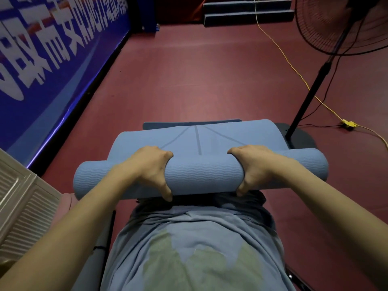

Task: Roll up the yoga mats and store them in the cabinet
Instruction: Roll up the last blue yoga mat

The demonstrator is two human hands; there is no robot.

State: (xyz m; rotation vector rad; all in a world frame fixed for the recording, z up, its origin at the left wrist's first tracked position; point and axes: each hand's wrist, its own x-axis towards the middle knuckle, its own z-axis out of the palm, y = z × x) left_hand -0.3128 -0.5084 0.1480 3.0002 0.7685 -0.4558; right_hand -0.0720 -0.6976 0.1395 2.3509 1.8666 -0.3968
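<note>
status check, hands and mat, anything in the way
Left hand and right hand both grip the blue mat roll. Short flat tail unrolled ahead. Fan stand by its right end.

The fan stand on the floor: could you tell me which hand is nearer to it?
Right. The right hand grips the mat roll nearest the fan stand; the left hand is farther.

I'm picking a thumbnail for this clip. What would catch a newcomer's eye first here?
The blue yoga mat, mostly rolled, fills the centre, with the left hand and right hand gripping the roll and its unrolled end lying ahead on the dark red floor. A blue banner with big white characters runs along the left, and a black standing fan rises at the right beside a yellow cord.
</note>
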